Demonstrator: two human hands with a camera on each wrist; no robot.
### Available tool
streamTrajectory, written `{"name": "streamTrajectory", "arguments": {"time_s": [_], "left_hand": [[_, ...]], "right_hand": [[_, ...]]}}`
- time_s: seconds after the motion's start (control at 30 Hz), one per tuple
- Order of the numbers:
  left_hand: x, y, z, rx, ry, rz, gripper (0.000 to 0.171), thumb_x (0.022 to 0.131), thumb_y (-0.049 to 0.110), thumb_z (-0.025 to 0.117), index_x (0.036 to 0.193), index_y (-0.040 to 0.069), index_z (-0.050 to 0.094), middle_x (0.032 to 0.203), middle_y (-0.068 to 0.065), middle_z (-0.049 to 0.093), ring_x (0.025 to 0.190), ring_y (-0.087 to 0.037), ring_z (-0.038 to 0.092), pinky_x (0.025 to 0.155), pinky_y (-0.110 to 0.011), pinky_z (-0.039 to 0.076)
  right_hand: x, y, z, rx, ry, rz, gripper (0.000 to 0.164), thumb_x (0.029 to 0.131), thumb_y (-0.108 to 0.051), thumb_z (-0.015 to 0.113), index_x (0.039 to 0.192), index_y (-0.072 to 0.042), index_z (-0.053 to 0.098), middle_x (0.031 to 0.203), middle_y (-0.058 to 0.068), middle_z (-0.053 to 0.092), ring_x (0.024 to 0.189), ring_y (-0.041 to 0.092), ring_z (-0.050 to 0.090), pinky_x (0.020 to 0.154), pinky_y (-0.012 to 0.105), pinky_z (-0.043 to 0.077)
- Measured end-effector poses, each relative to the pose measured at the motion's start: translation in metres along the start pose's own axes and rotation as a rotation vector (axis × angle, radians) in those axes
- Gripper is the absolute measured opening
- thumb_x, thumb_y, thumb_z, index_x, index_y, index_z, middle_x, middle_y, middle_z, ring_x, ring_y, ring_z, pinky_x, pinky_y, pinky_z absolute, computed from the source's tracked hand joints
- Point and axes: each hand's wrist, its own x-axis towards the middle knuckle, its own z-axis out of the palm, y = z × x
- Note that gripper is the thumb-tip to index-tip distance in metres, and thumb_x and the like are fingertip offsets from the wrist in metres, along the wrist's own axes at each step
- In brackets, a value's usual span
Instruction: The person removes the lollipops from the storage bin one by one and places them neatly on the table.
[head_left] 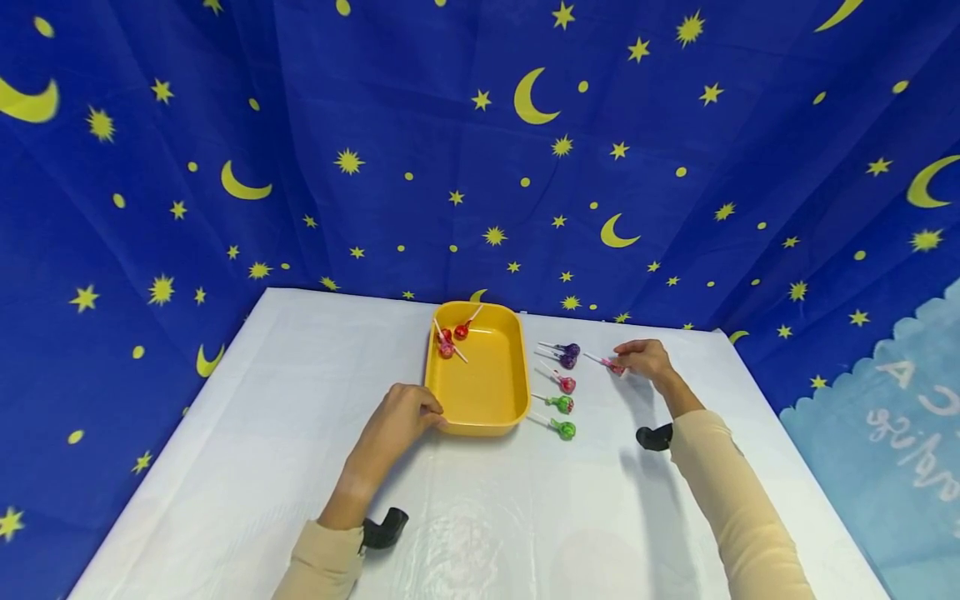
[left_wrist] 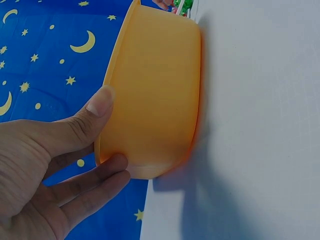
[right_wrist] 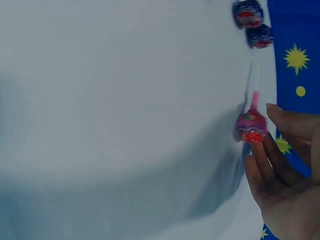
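Note:
My left hand grips the near left corner of a yellow plastic tray, the thumb at its rim in the left wrist view. Red and pink wrapped lollipops lie in the tray's far left corner. Over to the right, my right hand is at a pink lollipop whose white stick points left. In the right wrist view the thumb stands a little apart from the candy, and fingertips are right at its lower end.
Between the tray and my right hand lies a column of lollipops: two purple ones at the back, a pinkish-red one, then two green ones. A white table bears everything. Behind it hangs a blue star-and-moon cloth.

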Motion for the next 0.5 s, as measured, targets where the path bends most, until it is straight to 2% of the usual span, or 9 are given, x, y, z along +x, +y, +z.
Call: {"name": "streamTrajectory", "arguments": {"time_s": [0.13, 0.3, 0.4, 0.5], "left_hand": [[0.0, 0.0, 0.001, -0.004, -0.004, 0.0, 0.011, 0.071, 0.009, 0.084, 0.078, 0.004, 0.077, 0.078, -0.001, 0.072, 0.075, -0.016, 0.067, 0.073, -0.031, 0.057], [0.0, -0.001, 0.001, -0.005, -0.01, -0.003, 0.012, 0.071, 0.012, 0.084, 0.078, 0.005, 0.077, 0.076, 0.001, 0.071, 0.074, -0.015, 0.066, 0.071, -0.03, 0.056], [0.0, -0.001, 0.001, -0.003, -0.006, 0.002, 0.012, 0.071, 0.011, 0.084, 0.078, 0.005, 0.077, 0.076, 0.0, 0.071, 0.073, -0.015, 0.066, 0.071, -0.031, 0.056], [0.0, -0.002, 0.001, -0.001, -0.001, 0.004, 0.012, 0.071, 0.011, 0.084, 0.078, 0.005, 0.077, 0.076, 0.0, 0.071, 0.074, -0.015, 0.067, 0.071, -0.03, 0.056]], "right_hand": [[-0.001, -0.004, -0.004, -0.004, 0.033, 0.007, 0.044, 0.087, -0.014, 0.072, 0.124, 0.006, 0.061, 0.083, -0.01, 0.07, 0.08, 0.003, 0.054, 0.087, 0.036, 0.05], [0.0, -0.009, -0.006, 0.02, 0.044, -0.02, 0.045, 0.087, -0.014, 0.072, 0.124, 0.008, 0.06, 0.079, -0.016, 0.069, 0.078, -0.001, 0.054, 0.093, 0.041, 0.047], [0.0, -0.013, -0.005, 0.047, 0.05, -0.051, 0.043, 0.088, -0.012, 0.071, 0.124, 0.01, 0.059, 0.08, -0.015, 0.071, 0.079, -0.004, 0.054, 0.099, 0.043, 0.045], [0.001, -0.021, -0.002, 0.057, 0.053, -0.077, 0.041, 0.089, -0.012, 0.07, 0.123, 0.01, 0.06, 0.089, -0.009, 0.073, 0.084, -0.002, 0.056, 0.103, 0.043, 0.044]]}}
